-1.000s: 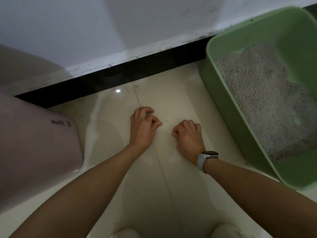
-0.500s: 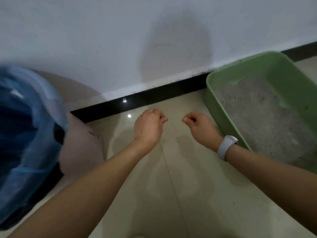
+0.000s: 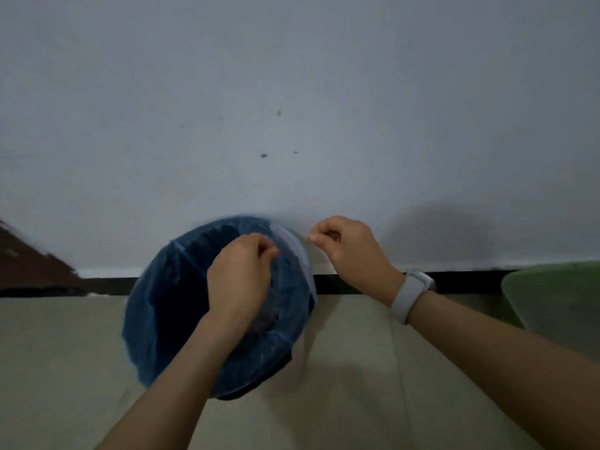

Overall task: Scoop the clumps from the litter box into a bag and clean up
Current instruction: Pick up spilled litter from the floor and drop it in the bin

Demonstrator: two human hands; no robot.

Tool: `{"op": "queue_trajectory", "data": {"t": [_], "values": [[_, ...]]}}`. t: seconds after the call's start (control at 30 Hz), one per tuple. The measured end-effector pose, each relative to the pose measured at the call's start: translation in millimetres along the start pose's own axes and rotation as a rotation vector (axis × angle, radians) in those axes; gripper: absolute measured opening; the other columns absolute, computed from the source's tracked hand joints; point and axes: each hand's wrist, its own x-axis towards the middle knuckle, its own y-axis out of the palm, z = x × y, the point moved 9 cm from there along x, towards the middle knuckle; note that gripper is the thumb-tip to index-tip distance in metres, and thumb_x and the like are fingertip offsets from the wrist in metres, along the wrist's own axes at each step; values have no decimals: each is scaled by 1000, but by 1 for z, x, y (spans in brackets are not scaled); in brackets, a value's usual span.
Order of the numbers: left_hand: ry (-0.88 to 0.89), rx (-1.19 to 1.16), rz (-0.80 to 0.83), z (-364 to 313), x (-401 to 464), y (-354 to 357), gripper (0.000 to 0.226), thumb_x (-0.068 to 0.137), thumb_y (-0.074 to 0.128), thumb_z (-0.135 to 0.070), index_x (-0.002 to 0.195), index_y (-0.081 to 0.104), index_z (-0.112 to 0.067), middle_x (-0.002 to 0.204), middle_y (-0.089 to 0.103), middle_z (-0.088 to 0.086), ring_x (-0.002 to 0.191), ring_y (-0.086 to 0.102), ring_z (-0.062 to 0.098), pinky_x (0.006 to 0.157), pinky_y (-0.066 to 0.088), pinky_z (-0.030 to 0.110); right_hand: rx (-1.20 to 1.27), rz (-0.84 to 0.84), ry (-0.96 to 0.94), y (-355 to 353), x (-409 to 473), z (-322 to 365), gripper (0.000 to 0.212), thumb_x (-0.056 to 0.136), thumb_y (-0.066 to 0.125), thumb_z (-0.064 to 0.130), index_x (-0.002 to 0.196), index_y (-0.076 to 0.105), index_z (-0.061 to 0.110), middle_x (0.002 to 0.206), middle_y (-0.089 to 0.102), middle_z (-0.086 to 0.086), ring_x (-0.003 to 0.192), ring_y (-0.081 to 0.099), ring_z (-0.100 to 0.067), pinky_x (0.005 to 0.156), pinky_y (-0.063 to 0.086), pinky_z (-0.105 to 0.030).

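A round bin lined with a blue plastic bag [image 3: 162,303] stands on the floor against the wall. My left hand [image 3: 238,277] hovers over the bag's opening, fingertips pinched together. My right hand [image 3: 349,251], with a white watch [image 3: 412,295] on its wrist, is just right of the bag's far rim, fingers also pinched. Whether either pinch holds anything is too small to see. The green litter box [image 3: 558,300] shows only as a blurred corner at the right edge; its litter is out of sight.
A white wall with a black skirting strip [image 3: 357,284] runs behind the bin. Beige floor tiles [image 3: 357,384] lie between the bin and the litter box. A dark brown surface [image 3: 29,267] is at the far left.
The view has swung left and up from the floor and litter box to the bin. Both hands rose from the floor and moved left; the left is now over the bag.
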Motion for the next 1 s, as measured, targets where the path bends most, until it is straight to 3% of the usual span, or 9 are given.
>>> {"op": "queue_trajectory", "data": {"t": [0.07,0.17,0.27,0.37,0.5,0.6,0.7,0.8,1.0], "values": [[-61,98,10,33,-6,-4,18,92,55,-22,106,65,-16,112,60,5,103,54,22,80,46,36,-102,104,-117,31,-3,14,14,85,59,9,89,70,0,91,70,-14,83,62,-24,78,44,-21],[-167,263,202,64,-14,13,51,92,54,-33,139,38,-25,149,22,10,135,20,31,106,27,48,-254,289,-256,65,-14,16,34,86,51,8,119,62,9,124,61,-8,115,56,-27,99,43,-42],[-188,231,273,63,-18,24,65,92,50,-39,147,16,-32,155,-1,10,141,3,32,111,14,52,-277,276,-274,59,-22,11,37,85,52,15,120,61,13,131,55,-10,120,51,-31,100,40,-51],[-68,138,175,32,-18,27,54,93,51,-33,143,32,-26,154,12,11,141,9,29,111,13,50,-273,192,-145,25,-24,-10,29,87,51,17,109,67,9,119,62,-11,110,56,-30,95,43,-47],[321,66,-65,-43,-36,38,33,85,61,-22,117,60,-13,128,51,12,122,42,29,103,28,49,-299,62,25,-35,-41,-59,19,89,55,8,104,66,5,102,63,-12,92,60,-25,84,38,-19],[545,3,-73,-90,-60,73,28,78,59,-23,104,64,-13,108,61,7,105,46,20,93,31,40,-384,68,213,-63,-68,-116,22,91,52,8,110,63,4,107,61,-15,96,58,-27,83,39,-23],[622,-17,127,-104,-82,133,28,77,61,-21,103,65,-13,104,62,6,100,50,20,85,26,33,-467,155,438,-74,-106,-179,26,93,50,12,116,60,5,117,59,-15,105,56,-30,91,40,-32],[539,-9,467,-86,-112,206,36,90,54,-27,124,56,-16,122,54,4,114,48,22,93,22,32,-535,196,616,-74,-159,-234,26,91,51,12,113,63,4,118,59,-17,107,56,-33,92,40,-33],[364,72,816,-42,-183,309,58,97,38,-38,148,16,-19,152,20,6,138,19,23,109,18,36,-577,2,841,-51,-281,-294,32,86,48,13,108,64,-4,102,56,-27,95,54,-44,85,43,-38]]}}
